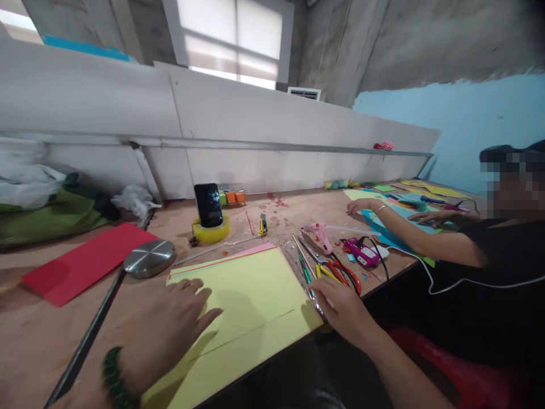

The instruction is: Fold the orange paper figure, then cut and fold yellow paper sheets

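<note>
A stack of coloured paper (251,289) lies at the table's front edge, with a yellow sheet on top and a dark straight line across it. My left hand (170,318) rests palm down over its left part, fingers apart and holding nothing. At the stack's right edge, my right hand (343,307) has its fingers drawn together at the lower end of a green pen (305,268). What is between those fingertips is hidden. Just beyond lie scissors (326,262) with orange-red handles and a thin wooden stick (301,253).
Left of the stack are a red sheet (91,261) and a round metal disc on a bar (150,258). A phone (208,205) leans in a yellow tape roll (212,229) near a cutter (263,224). Rightward lie glue guns (322,237) and a co-worker's arms (409,233).
</note>
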Available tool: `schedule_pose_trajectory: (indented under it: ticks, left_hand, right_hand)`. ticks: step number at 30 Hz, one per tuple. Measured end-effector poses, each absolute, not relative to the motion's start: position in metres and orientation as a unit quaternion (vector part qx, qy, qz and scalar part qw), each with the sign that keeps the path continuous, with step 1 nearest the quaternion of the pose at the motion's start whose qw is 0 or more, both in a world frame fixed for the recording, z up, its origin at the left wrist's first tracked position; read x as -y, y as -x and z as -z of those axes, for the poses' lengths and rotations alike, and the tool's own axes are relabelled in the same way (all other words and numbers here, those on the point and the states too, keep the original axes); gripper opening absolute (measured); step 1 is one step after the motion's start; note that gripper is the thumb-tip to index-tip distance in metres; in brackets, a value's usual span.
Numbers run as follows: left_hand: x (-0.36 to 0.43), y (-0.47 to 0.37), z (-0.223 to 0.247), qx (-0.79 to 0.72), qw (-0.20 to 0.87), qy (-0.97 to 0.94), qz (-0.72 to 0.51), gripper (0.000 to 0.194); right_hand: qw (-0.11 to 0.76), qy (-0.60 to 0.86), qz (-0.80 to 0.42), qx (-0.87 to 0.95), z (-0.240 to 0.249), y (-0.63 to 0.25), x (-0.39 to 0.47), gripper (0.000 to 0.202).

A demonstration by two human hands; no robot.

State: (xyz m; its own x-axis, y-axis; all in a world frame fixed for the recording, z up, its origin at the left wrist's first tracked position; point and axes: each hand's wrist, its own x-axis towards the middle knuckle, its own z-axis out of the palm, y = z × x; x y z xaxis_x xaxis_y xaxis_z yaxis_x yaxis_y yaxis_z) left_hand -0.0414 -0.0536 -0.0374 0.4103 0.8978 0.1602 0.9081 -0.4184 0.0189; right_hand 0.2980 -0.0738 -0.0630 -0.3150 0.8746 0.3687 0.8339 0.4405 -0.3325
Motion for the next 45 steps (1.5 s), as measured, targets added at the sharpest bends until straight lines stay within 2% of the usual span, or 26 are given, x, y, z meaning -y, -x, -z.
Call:
schedule_pose_trajectory:
  ticks: [4, 6, 14, 20, 24, 28, 31, 35, 40, 42, 45]
  left_hand:
    - [0.019, 0.003, 0.035, 0.537, -0.015, 0.838, 0.098, 0.041]
    - [0.008, -0.007, 0.041, 0.537, -0.023, 0.837, 0.099, 0.047]
    - [-0.024, -0.013, 0.045, 0.537, -0.068, 0.838, 0.067, 0.053]
    - [-0.041, -0.017, 0.042, 0.537, -0.101, 0.835, 0.070, 0.044]
    - [-0.040, -0.015, 0.045, 0.535, -0.115, 0.833, 0.082, 0.043]
    - [-0.039, -0.013, 0.048, 0.533, -0.134, 0.830, 0.096, 0.045]
    - [-0.041, -0.012, 0.051, 0.533, -0.149, 0.826, 0.107, 0.051]
    - [-0.042, -0.012, 0.055, 0.526, -0.153, 0.828, 0.119, 0.047]
    - [-0.042, -0.012, 0.057, 0.523, -0.141, 0.831, 0.130, 0.073]
    - [-0.041, -0.013, 0.057, 0.526, -0.138, 0.830, 0.125, 0.066]
    - [-0.040, -0.014, 0.055, 0.533, -0.137, 0.828, 0.108, 0.045]
  right_hand:
    - [0.109, 0.705, -0.012, 0.701, 0.054, -0.296, 0.050, 0.017]
    - [0.085, 0.724, -0.009, 0.685, 0.056, -0.290, 0.042, 0.019]
    - [0.083, 0.753, -0.032, 0.652, 0.064, -0.280, 0.033, 0.020]
    - [0.085, 0.745, -0.055, 0.659, 0.057, -0.284, 0.024, 0.036]
    - [0.087, 0.744, -0.075, 0.658, 0.055, -0.285, 0.017, 0.023]
    - [0.079, 0.734, -0.088, 0.669, 0.052, -0.281, 0.015, 0.026]
    - [0.067, 0.730, -0.088, 0.675, 0.049, -0.275, 0.016, 0.017]
    - [0.055, 0.742, -0.078, 0.664, 0.047, -0.269, 0.017, 0.012]
    - [0.063, 0.751, -0.070, 0.654, 0.048, -0.268, 0.017, 0.021]
    - [0.073, 0.752, -0.065, 0.652, 0.049, -0.270, 0.016, 0.018]
    - [0.099, 0.761, -0.050, 0.639, 0.049, -0.276, 0.015, 0.011]
